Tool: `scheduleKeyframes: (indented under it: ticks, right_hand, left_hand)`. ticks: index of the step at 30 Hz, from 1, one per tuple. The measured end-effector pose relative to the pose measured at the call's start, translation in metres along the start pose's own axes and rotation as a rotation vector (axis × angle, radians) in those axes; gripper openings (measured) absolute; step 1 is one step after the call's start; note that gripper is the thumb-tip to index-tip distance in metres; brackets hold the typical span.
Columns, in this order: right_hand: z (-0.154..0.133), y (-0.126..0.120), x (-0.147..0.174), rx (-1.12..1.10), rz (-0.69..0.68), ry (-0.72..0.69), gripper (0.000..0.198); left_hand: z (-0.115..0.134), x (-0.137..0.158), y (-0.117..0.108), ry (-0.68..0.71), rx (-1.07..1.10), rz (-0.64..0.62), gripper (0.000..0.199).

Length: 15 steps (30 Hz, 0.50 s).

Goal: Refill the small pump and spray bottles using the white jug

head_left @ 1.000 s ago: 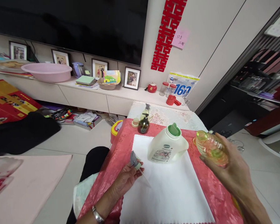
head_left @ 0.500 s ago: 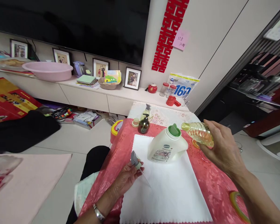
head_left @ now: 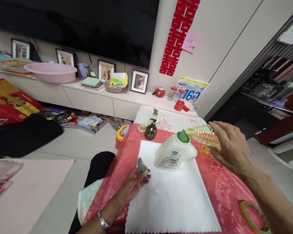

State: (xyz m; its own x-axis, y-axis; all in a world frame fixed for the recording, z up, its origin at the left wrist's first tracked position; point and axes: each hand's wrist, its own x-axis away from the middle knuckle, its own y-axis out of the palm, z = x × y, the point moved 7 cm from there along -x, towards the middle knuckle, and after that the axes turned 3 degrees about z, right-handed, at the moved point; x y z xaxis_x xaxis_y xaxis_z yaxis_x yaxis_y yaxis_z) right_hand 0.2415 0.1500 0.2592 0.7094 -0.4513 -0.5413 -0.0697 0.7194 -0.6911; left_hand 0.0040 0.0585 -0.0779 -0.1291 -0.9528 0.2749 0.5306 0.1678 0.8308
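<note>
My right hand [head_left: 230,146] is closed around a clear yellowish bottle [head_left: 203,135], tipped nearly level with its mouth at the rim of a large pale jug [head_left: 173,157]. The jug stands upright and uncapped, with a green spout [head_left: 183,136] in its neck and a label on its side. My left hand [head_left: 134,185] grips a grey spray head [head_left: 142,167] whose thin clear tube slants down over the white cloth [head_left: 175,208]. Whether liquid is flowing from the bottle I cannot make out.
Behind the jug are a dark pump bottle [head_left: 150,130], a pale spray bottle [head_left: 153,115] and a small cream cap [head_left: 142,127]. A roll of tape [head_left: 246,216] lies on the red tablecloth [head_left: 224,191] at right, with an orange lid [head_left: 205,150] nearer the jug.
My right hand has moved slightly left and up, bringing the bottle's mouth closer to the jug's spout and tilting it a little more level. My left hand has stayed put with the spray head.
</note>
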Motion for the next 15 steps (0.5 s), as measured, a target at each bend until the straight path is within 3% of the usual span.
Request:
scheduleKeyframes:
  ticks: [15]
  right_hand:
    - [-0.0048,-0.0051,-0.0087,0.039,-0.029,-0.033,0.061]
  left_hand:
    - [0.0022,0.0017,0.0033,0.006,0.000,-0.003,0.043]
